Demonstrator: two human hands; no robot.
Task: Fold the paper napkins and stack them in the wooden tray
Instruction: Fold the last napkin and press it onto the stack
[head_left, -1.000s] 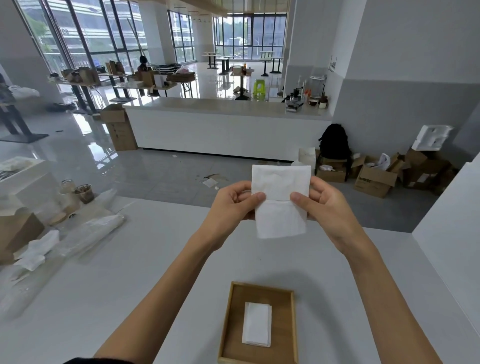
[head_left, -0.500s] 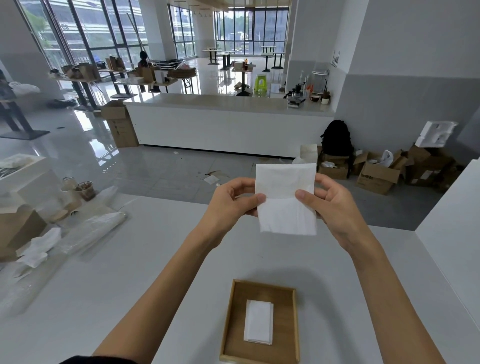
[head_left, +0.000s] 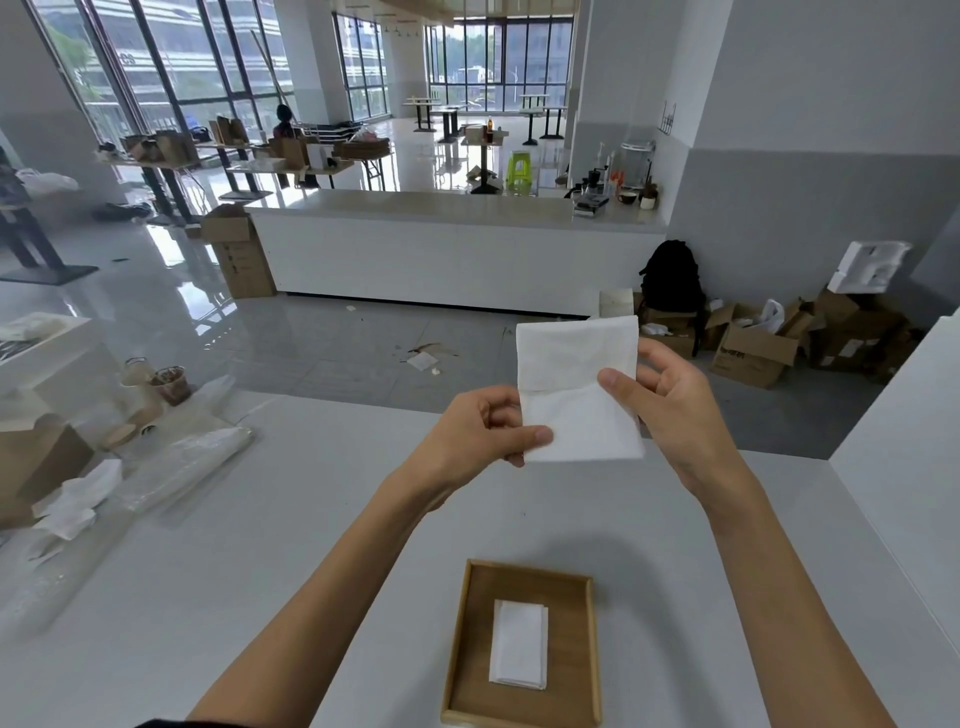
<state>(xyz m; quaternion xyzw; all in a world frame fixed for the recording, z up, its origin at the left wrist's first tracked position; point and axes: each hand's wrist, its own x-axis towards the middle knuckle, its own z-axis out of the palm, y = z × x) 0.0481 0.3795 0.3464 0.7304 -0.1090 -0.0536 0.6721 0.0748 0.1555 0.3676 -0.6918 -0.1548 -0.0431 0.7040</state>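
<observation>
I hold a white paper napkin upright in the air above the white table. My left hand pinches its lower left edge between thumb and fingers. At the napkin's right edge, my right hand pinches it with the thumb in front. A fold line runs across the napkin's middle. Below my hands, near the table's front, lies the wooden tray. A small stack of folded white napkins lies flat in its middle.
At the table's left lie a clear plastic wrapper, crumpled white napkins, a cardboard box and paper cups. A white wall panel borders the table on the right. Beyond the far edge is open floor.
The napkin has shifted slightly right and lower. My left hand slid down to its lower left edge, and the fold across the middle shows more clearly.
</observation>
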